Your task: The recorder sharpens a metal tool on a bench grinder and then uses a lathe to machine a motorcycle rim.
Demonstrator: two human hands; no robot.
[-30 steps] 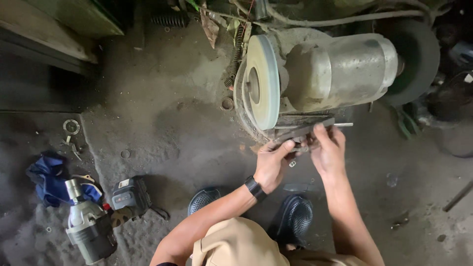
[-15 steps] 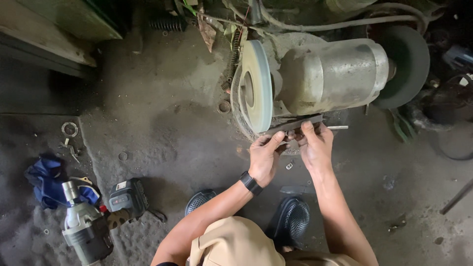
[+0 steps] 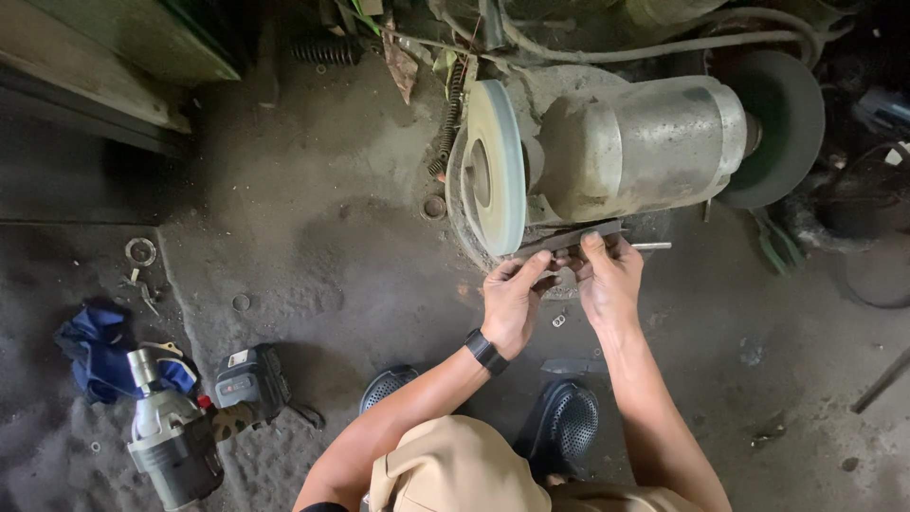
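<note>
Both hands are creeping up-frame: left hand (image 3: 513, 301) and right hand (image 3: 607, 281) are pinching a flat metal bar (image 3: 578, 237) at centre, steadying it against the pale grinding wheel (image 3: 497, 166).

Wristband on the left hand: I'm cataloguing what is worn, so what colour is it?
Black. The wristband on the left hand shows best in the head view.

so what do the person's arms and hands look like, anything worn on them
Both forearms are bare, with no sleeves in view and no gloves. The left hand has a dark wristband, possibly a watch, around its wrist. The right hand and its wrist carry nothing that shows: no band and no ring that can be made out. The fingers of both hands are uncovered.
</note>
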